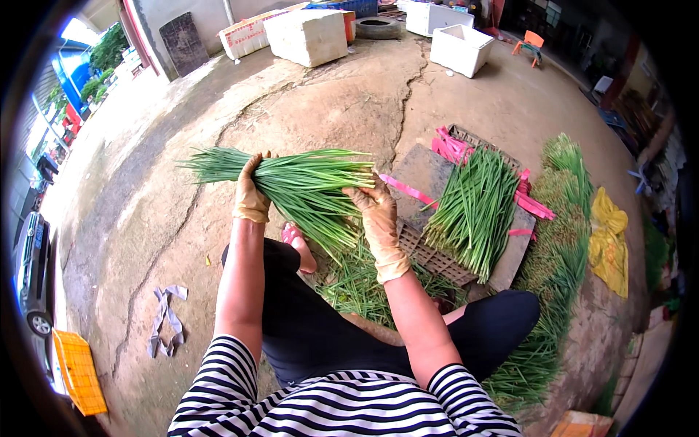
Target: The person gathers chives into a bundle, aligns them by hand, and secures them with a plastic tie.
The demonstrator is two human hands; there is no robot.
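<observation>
My left hand [251,193], in a tan rubber glove, is closed round a fanned bunch of long green leafy stalks [298,171], held level in the air. My right hand [375,207], gloved the same way, has its fingers closed on the pale ends at the bunch's right. Just right of it a second pile of stalks [473,204] lies on a grey board [513,262] over a brown plastic crate [429,258], with pink strips [451,146] around it. Loose cut greens [349,284] lie on the ground between my legs.
A long heap of greens [546,255] and a yellow sack [608,240] lie at right, grey strips [167,320] at left. An orange basket [80,371] and a parked car [33,269] are at far left. Foam boxes [306,36], a tyre [375,28] and a small chair [531,44] stand behind.
</observation>
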